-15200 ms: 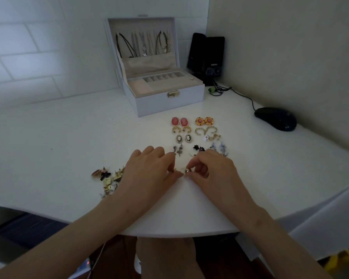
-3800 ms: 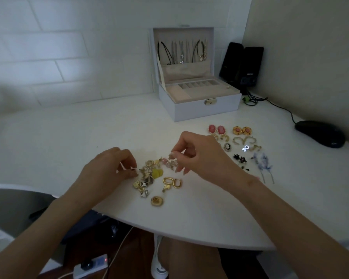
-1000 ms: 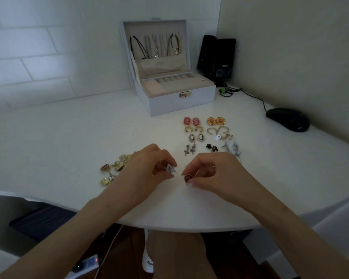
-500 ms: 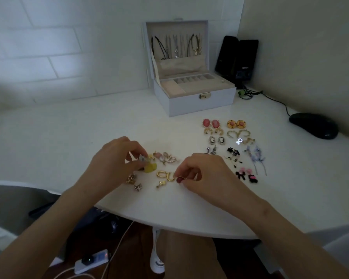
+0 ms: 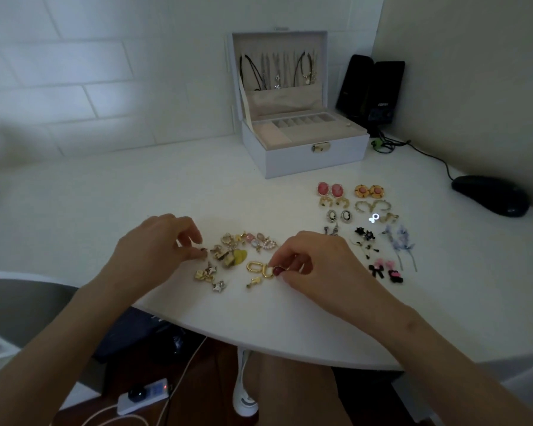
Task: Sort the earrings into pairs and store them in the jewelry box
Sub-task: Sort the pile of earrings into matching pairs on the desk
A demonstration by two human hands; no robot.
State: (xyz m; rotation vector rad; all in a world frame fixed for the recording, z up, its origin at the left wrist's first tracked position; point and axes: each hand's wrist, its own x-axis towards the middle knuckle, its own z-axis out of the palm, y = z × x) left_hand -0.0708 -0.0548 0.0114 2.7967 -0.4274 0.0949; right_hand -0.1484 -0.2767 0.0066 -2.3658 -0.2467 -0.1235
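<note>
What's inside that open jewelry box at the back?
Within the jewelry box, necklaces hang in the raised lid above a fabric pocket. The beige top tray shows ring slots and a plain compartment. The pocket's contents and anything beneath the tray are hidden.

Right hand (image 5: pixel 314 262) pinches gold oval earring (image 5: pixel 260 269); thumb covers its right end. Left hand (image 5: pixel 157 247): dark speck at fingertips, too small to tell whether earring or nail; grip unclear. Unsorted pile (image 5: pixel 233 252): pieces overlap, single shapes hard to separate. Dark drop pair (image 5: pixel 331 230) half hidden behind right hand's knuckles. Glare spot (image 5: pixel 374 218) masks one piece among sorted rows. Necklaces (image 5: pixel 277 69) in jewelry box lid (image 5: pixel 320 50) too small to make out. Left forearm (image 5: pixel 59 348), right forearm (image 5: pixel 443 348) cut by bottom edge; table (image 5: pixel 105 195) cut at both side edges.
</note>
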